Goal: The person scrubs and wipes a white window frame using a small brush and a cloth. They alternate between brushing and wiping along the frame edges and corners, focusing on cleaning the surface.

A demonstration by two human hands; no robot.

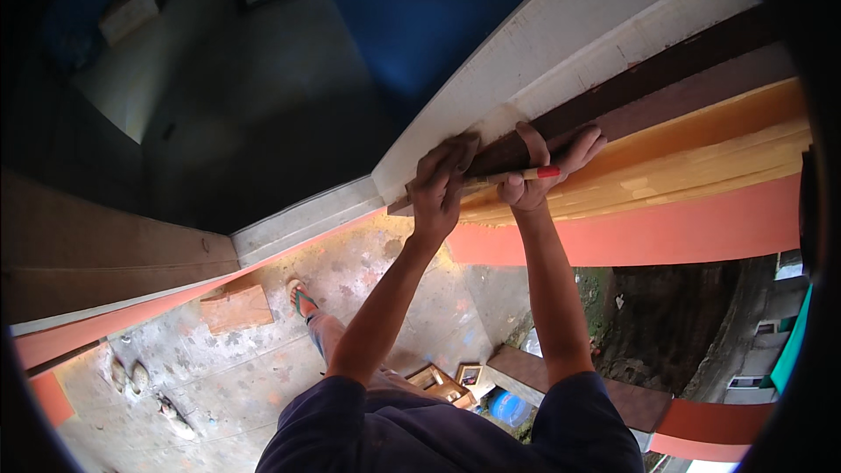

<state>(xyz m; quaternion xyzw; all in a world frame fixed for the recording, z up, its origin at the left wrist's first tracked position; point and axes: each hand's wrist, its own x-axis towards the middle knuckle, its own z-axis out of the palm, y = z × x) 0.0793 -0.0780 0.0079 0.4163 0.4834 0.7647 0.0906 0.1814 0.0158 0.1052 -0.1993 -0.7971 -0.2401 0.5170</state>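
Observation:
My left hand (pixel 437 186) is closed, its fingers bent around a small brown flat piece (pixel 469 151) pressed to the door frame (pixel 504 92). What this piece is made of I cannot make out. Just to the right, my right hand (pixel 541 173) has some fingers stretched over the dark brown strip (pixel 644 79) along the frame. Between its thumb and fingers lies a slim tan-handled paintbrush (pixel 528 174) with a red handle end. The brush's other end points toward my left hand and is hidden there.
Beside the strip runs a yellow-orange band (pixel 648 171) above a salmon wall (pixel 631 232). A dark room with a blue wall (pixel 420 17) lies beyond the frame. Below are a wooden board (pixel 236 308), shoes (pixel 128 377), a wooden tray (pixel 440 383) and a blue container (pixel 510 407).

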